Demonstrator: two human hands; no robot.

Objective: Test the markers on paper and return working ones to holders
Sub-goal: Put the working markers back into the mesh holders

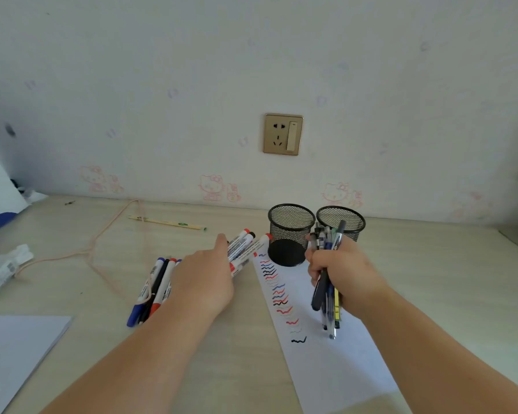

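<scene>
Two black mesh holders stand at the back of the desk, the left holder (291, 224) and the right holder (340, 219); nothing shows inside them. A white paper sheet (326, 360) lies in front of them, marked with red, blue and black squiggles (277, 291). My right hand (346, 276) grips a bundle of pens (326, 297) upright over the sheet, tips close to the paper. My left hand (205, 279) reaches over a bunch of whiteboard markers (243, 245) beside the sheet, its fingers hidden, curled down on them. More markers (154, 291) lie further left.
A pink cable (92, 249) loops across the desk on the left, with a thin wooden stick (166, 222) behind it. A plastic-wrapped packet (6, 270) and a white sheet (15, 348) lie at the left edge. A wall socket (282, 134) is above the holders.
</scene>
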